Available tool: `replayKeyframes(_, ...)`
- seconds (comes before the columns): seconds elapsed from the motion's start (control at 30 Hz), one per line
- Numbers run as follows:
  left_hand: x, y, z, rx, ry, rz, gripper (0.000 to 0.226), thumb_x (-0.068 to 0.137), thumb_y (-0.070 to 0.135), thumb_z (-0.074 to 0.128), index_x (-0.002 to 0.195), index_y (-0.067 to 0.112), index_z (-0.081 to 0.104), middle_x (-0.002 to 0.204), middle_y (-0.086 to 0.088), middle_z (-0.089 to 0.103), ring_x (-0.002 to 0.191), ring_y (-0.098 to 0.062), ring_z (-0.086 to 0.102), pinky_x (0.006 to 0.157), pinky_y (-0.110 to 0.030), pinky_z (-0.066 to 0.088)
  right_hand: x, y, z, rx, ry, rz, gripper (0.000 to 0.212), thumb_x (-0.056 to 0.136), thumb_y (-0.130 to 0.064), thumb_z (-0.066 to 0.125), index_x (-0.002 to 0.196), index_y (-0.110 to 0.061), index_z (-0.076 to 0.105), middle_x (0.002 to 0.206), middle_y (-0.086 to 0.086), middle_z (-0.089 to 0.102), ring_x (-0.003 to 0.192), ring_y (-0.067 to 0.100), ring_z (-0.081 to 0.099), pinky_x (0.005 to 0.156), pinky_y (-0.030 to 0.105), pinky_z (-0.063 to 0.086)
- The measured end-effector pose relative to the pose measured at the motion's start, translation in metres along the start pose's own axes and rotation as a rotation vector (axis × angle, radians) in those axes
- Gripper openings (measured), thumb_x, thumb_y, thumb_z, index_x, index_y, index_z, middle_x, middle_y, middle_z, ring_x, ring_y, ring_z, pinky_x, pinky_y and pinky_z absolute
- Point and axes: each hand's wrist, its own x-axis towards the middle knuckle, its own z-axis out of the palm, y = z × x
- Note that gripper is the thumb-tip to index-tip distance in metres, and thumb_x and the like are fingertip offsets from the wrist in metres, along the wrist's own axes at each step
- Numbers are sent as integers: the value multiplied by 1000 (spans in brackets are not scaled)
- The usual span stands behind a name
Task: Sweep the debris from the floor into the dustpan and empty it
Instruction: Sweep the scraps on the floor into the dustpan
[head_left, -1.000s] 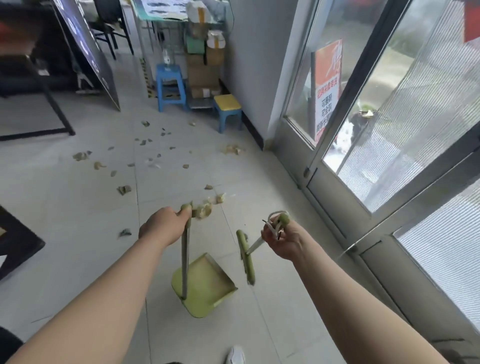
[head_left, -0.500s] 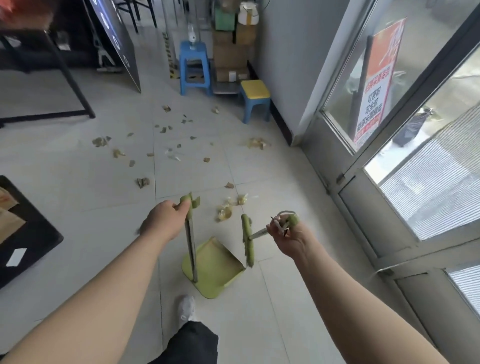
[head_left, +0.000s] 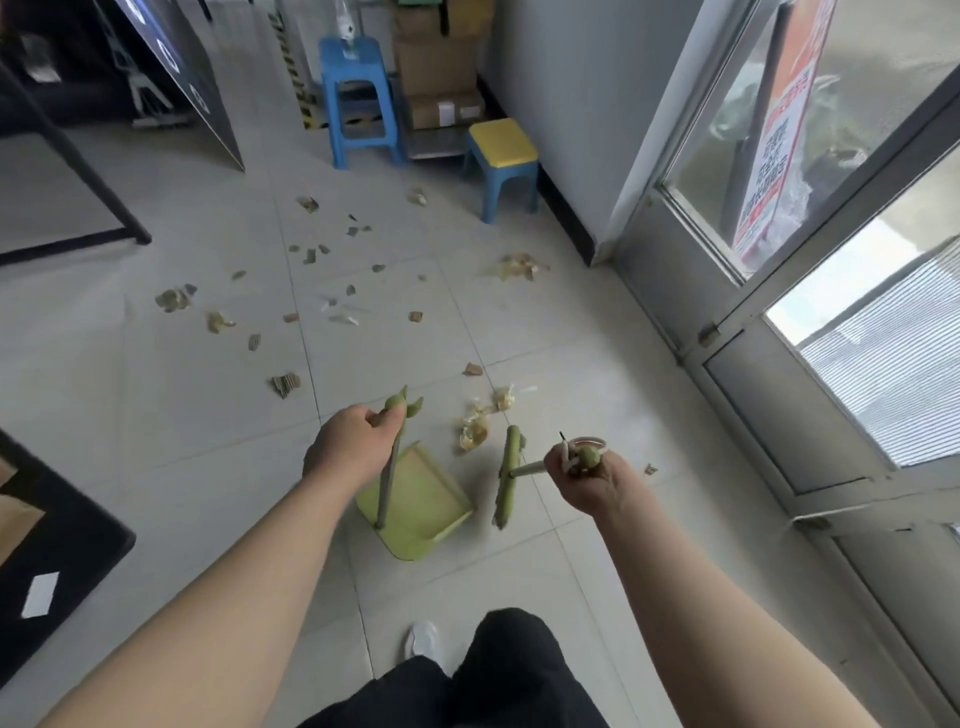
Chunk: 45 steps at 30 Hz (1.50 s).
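Vs half a second back: view stepped forward and tilted down, dark trouser leg (head_left: 498, 670) now filling bottom centre, white shoe (head_left: 423, 636) further under. Dustpan (head_left: 421, 501) and broom head (head_left: 508, 475) in same spread, closer to nearest debris pile (head_left: 475, 428).

Left hand (head_left: 348, 447) fisted round top of dustpan handle (head_left: 389, 467); pan low over the tile floor (head_left: 156, 415), contact unclear, mouth facing the pile. Right hand (head_left: 587, 480) fingers closed on broom handle end with white loop (head_left: 584, 444); broom head just right of pan, not touching.

More debris scattered ahead, mid-floor, plus clump (head_left: 519, 266) near the wall base. Edges: glass door frame (head_left: 727, 338) close on right, black mat (head_left: 52, 545) left, blue stool (head_left: 358, 98) and yellow-top stool (head_left: 503, 166) far end. Open tile between, straight ahead.
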Motion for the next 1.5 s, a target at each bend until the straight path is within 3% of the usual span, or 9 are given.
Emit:
replayKeyframes(0.2,50,13,-9,20,-2,4,46,89,57,49,69,16,51,67,0,55,63,-19,51,54,-30,32,42,-2,46,-6,10,-44,23,75,16,32,67,-2,45,66,11,43,59,17,40,35,16,46)
replayKeyframes(0.3,74,21,-11,22,9,-13,46,88,58,50,75,15,59,73,-2,61,70,-21,57,59,-31,37,68,-6,70,-77,-2,-11,20,93,3,39,79,-6,50,74,12,46,64,18,49,37,19,50)
replayKeyframes(0.43,103,28,-15,31,38,-43,51,87,59,50,86,11,65,79,-5,66,73,-21,60,62,-31,43,90,-6,107,-150,-51,43,25,97,-2,40,78,-5,57,66,12,57,46,21,58,34,20,49)
replayKeyframes(0.67,134,26,-21,4,40,-69,52,88,59,51,81,9,65,80,-8,70,76,-27,63,73,-38,52,112,-4,157,-261,-31,82,20,95,0,41,81,-4,56,76,12,50,64,21,52,32,24,50)
replayKeyframes(0.8,146,25,-26,-2,14,-67,50,88,59,50,81,11,64,81,-7,69,75,-29,63,71,-37,52,125,-16,157,-258,-5,71,14,94,-1,37,94,-8,50,70,10,47,40,16,53,30,17,44)
replayKeyframes(0.9,154,27,-32,-4,-1,-49,50,89,57,50,82,10,65,83,-8,69,76,-29,63,71,-38,51,121,-23,151,-152,-30,110,27,94,-2,32,80,7,53,55,6,44,28,13,46,28,18,41)
replayKeyframes(1.17,171,25,-44,-34,-74,42,60,90,57,50,88,-1,65,90,-18,71,84,-35,65,70,-38,49,93,-9,143,-249,52,-88,19,85,-1,38,70,-12,39,48,5,54,30,10,44,35,14,46)
replayKeyframes(1.33,181,28,-45,-8,-133,117,60,91,55,51,89,-3,64,93,-20,71,83,-34,64,67,-37,46,101,-6,124,-230,171,-135,22,86,-2,32,68,-13,39,50,2,33,32,9,29,34,10,36)
replayKeyframes(1.5,192,27,-46,28,-172,161,62,91,56,49,81,-4,61,87,-20,69,73,-32,59,64,-34,39,128,4,125,-267,255,-194,50,90,-2,34,43,-17,40,48,2,40,30,10,32,34,13,36)
